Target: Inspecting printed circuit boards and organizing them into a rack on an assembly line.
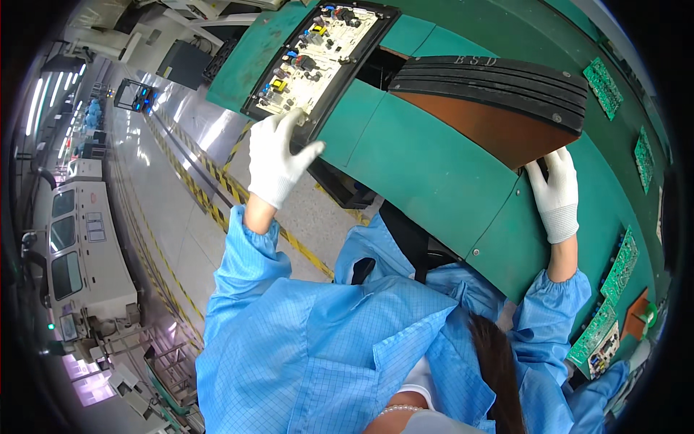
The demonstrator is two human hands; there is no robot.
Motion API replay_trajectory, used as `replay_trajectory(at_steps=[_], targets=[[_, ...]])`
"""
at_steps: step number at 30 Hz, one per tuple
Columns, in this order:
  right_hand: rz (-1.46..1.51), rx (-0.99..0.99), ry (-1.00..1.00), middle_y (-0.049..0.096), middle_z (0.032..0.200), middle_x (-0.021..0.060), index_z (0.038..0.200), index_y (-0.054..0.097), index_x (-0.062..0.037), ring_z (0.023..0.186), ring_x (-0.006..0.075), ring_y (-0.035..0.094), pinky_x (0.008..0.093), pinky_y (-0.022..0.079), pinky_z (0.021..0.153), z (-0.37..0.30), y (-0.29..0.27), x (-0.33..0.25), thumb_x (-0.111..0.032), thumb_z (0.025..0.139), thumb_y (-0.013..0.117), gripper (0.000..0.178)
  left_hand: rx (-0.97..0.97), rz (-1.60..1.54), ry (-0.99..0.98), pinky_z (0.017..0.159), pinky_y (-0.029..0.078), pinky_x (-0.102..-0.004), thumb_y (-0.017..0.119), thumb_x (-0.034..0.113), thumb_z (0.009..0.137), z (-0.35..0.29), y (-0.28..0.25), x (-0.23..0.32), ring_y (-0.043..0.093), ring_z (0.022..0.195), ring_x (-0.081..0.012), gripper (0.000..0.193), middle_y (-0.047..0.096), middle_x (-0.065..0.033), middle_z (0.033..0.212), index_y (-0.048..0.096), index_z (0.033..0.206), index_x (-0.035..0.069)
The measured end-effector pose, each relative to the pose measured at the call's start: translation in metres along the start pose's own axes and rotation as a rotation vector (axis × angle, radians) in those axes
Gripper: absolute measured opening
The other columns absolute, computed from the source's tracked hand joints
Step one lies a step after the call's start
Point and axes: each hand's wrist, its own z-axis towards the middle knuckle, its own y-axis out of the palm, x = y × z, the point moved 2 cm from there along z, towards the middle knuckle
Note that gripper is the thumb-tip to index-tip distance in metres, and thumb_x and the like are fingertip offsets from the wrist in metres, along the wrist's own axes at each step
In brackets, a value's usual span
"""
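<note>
Green workbench (434, 181): left hand (278, 155) grips circuit-board tray (318, 58); right hand (555, 192) holds black trays (491, 83).

A framed circuit board (316, 54) is set at the workbench's (434, 181) left end, a stack of trays (499, 90) to its right, loose boards (602, 87) farther right.

Green work surface (434, 173) spans the upper right. Green circuit boards lie along its far edge: one at top (603, 87), one further down (643, 159), several stacked at lower right (603, 329). Glossy floor (173, 210) at left carries yellow-black hazard tape (210, 195). Beige machine cabinet (79, 239) with windows stands far left.
</note>
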Motion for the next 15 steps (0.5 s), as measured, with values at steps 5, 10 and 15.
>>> replay_trajectory(at_steps=[5,10,15], targets=[[-0.016,-0.018,0.012,0.064,0.103,0.0146,0.108,0.066,-0.0019,0.096,0.0345,0.063,0.0424,0.052,0.086,0.000,-0.001,-0.001,-0.009,0.090,0.071,0.020,-0.068,-0.054,-0.103,0.093,0.047,-0.0437,0.087,0.031,0.071,0.005,0.013,-0.010,0.057,0.103,-0.0331,0.056,0.066,-0.0104,0.106,0.073,0.123,0.016],[-0.009,-0.043,0.045,0.064,0.103,0.0152,0.110,0.066,-0.0017,0.096,0.0350,0.063,0.0429,0.052,0.086,0.000,-0.003,-0.002,-0.009,0.090,0.072,0.021,-0.054,-0.122,-0.059,0.097,0.047,-0.0434,0.087,0.038,0.074,0.001,0.007,-0.014,0.058,0.109,-0.0341,0.061,0.067,-0.0139,0.115,0.070,0.127,0.012],[-0.051,-0.067,0.050,0.065,0.109,0.0149,0.113,0.065,-0.0012,0.100,0.0358,0.064,0.0433,0.053,0.087,-0.001,-0.002,-0.001,-0.008,0.090,0.072,0.024,0.062,-0.022,-0.058,0.104,0.047,-0.0458,0.088,0.045,0.075,-0.008,-0.020,-0.045,0.060,0.118,-0.0376,0.073,0.064,-0.0188,0.125,0.064,0.132,0.005]])
